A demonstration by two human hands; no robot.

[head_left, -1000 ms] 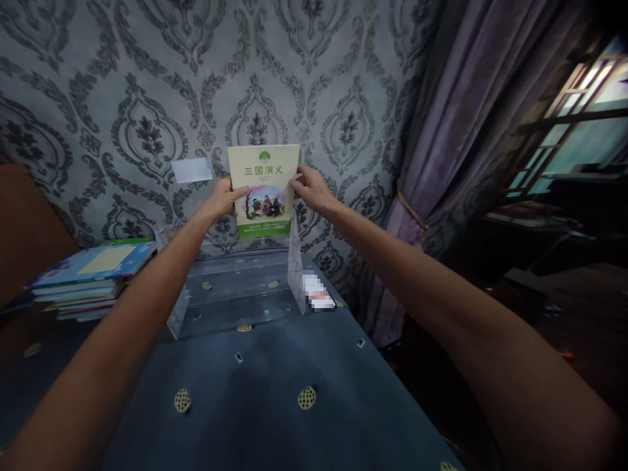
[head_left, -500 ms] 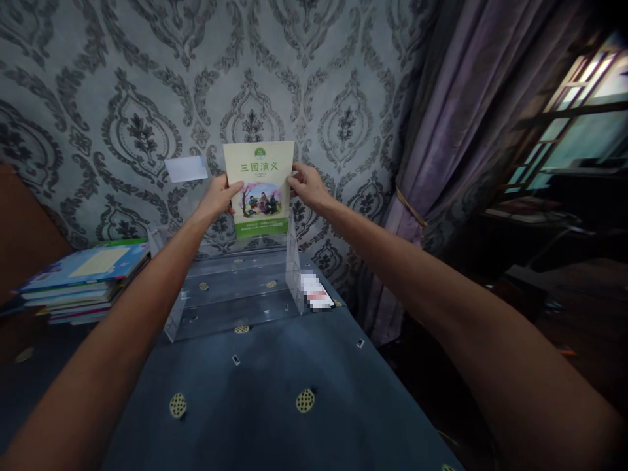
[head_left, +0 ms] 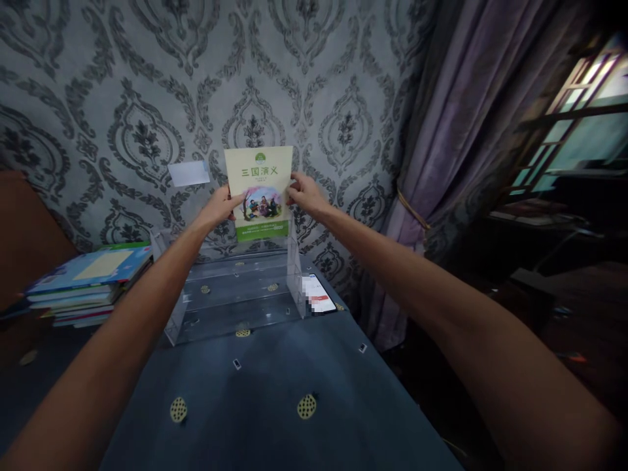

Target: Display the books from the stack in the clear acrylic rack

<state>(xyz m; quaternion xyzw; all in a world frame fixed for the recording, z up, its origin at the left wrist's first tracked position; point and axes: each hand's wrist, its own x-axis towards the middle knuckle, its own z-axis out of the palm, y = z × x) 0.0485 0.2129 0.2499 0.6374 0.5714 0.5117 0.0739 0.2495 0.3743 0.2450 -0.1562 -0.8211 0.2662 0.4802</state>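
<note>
Dim room, blurred bright window at right

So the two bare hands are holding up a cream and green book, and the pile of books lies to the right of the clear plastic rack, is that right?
Not quite: the head view shows the pile of books lying to the left of the clear plastic rack. The rest holds.

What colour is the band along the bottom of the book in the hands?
Green, seen best in the head view.

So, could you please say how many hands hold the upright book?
2: the left hand on the left edge of the book, the right hand on its right edge.
</note>
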